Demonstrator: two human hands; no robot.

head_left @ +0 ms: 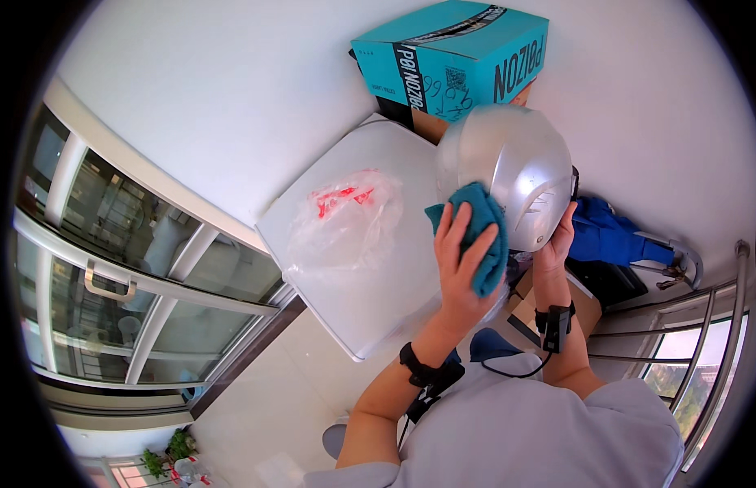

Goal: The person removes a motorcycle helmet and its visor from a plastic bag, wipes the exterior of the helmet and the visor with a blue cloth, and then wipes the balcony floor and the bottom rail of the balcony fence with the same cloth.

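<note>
A silver helmet (pixel 508 154) is held up in front of me, its smooth rounded shell facing the camera. My right hand (pixel 555 241) grips the helmet's lower right edge from beneath; part of the fingers is hidden behind the shell. In my left hand (pixel 467 272) is a folded teal cloth (pixel 488 211), pressed against the helmet's lower left side with the fingers spread over it. Below and to the left of the helmet, a crumpled clear plastic bag (pixel 345 228) with red print lies on a white table (pixel 378 313).
A teal cardboard box (pixel 455 61) stands on other boxes at the back, behind the table. To the right are a blue fabric item (pixel 605 232), an open brown carton (pixel 585 305) and a metal railing (pixel 740 313) by a window. Sliding glass doors (pixel 150 276) fill the left.
</note>
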